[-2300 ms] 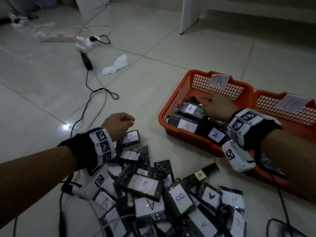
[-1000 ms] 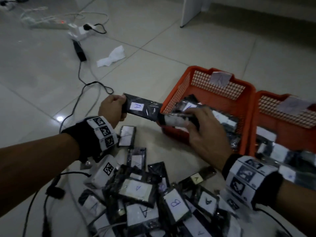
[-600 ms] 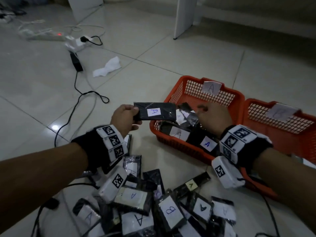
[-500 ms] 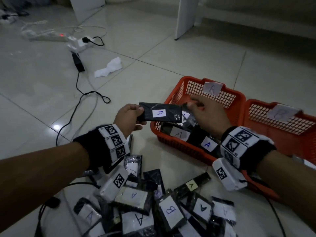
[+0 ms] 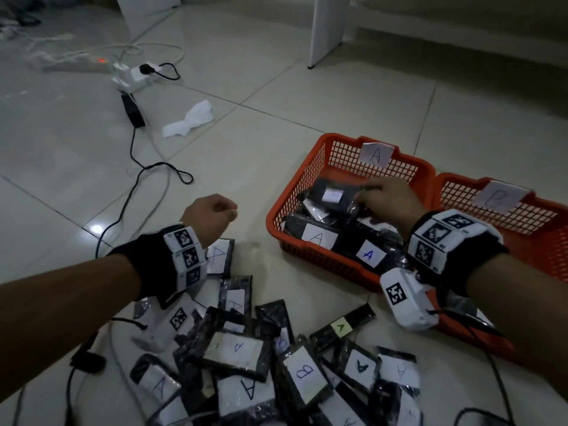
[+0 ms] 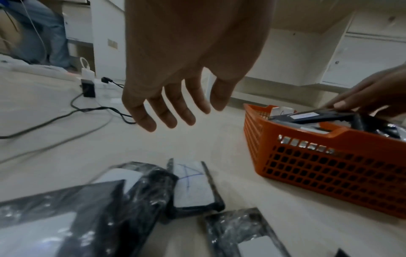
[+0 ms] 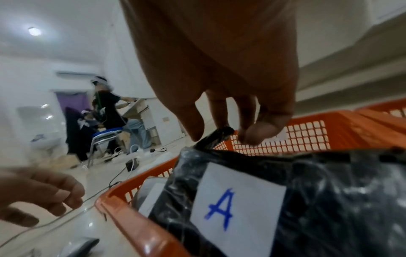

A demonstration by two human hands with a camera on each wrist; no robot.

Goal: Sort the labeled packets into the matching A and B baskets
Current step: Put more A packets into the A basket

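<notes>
My right hand [image 5: 365, 195] pinches one end of a black packet [image 5: 333, 195] with a white label, just above the packets lying in the orange basket tagged A [image 5: 307, 179]. The right wrist view shows the fingertips [image 7: 257, 135] closed on the packet's end [image 7: 219, 133]. The orange basket tagged B [image 5: 534, 226] stands to the right of basket A. My left hand [image 5: 215, 210] hovers empty over the floor left of basket A, its fingers [image 6: 171, 113] hanging relaxed. A pile of black packets [image 5: 246, 352] labelled A or B lies on the floor below both hands.
A power strip [image 5: 76, 64], a black adapter with its cable [image 5: 132, 109] and a crumpled tissue [image 5: 190, 118] lie on the tiled floor at the far left. A white furniture panel [image 5: 325, 26] stands behind. Other people [image 7: 105, 111] are in the background.
The A packet passed from my left hand to my right hand, which has carried it over basket A. My left hand has let go and drawn back towards the pile.
</notes>
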